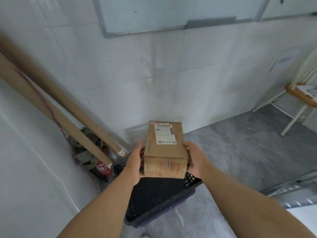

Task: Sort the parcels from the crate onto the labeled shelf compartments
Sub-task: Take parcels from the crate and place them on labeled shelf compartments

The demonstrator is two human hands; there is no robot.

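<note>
A brown cardboard parcel (165,152) with a white shipping label on top is held in the air above a black plastic crate (161,205) on the floor. My left hand (135,162) grips the parcel's left side, fingers curled under it. My right hand (195,158) grips its right side in the same way. The crate's inside looks dark, and no other parcel shows in it. No shelf is in view.
Two long cardboard tubes (56,107) lean into the wall corner at the left, above a red fire extinguisher (103,169) and clutter. A white-legged chair with a wooden seat rim (298,97) stands at the right. Grey floor tiles (248,148) spread to the right.
</note>
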